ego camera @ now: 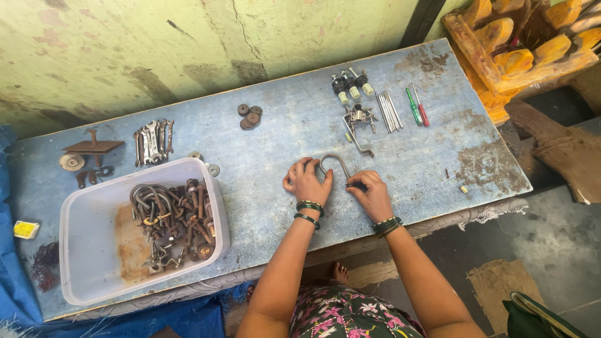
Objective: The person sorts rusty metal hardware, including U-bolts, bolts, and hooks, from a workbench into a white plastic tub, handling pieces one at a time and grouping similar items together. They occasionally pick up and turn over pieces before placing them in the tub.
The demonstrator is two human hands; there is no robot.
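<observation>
A bent metal U-bolt (336, 160) lies on the worn blue table (275, 156) between my hands. My left hand (307, 181) rests on the table with its fingers curled over the bolt's left leg. Fingers of my right hand (370, 193) pinch the bolt's right leg, where a small dark nut sits on the end. Both wrists wear green bangles.
A white plastic tub (100, 250) of rusty U-bolts and nuts sits at the left. Spanners (153, 141), washers (249, 116), a metal clamp (358, 122), spark-plug-like parts (350, 84), rods (390, 111) and two screwdrivers (417, 106) lie farther back. Yellow wooden pieces (526, 44) stand at the right.
</observation>
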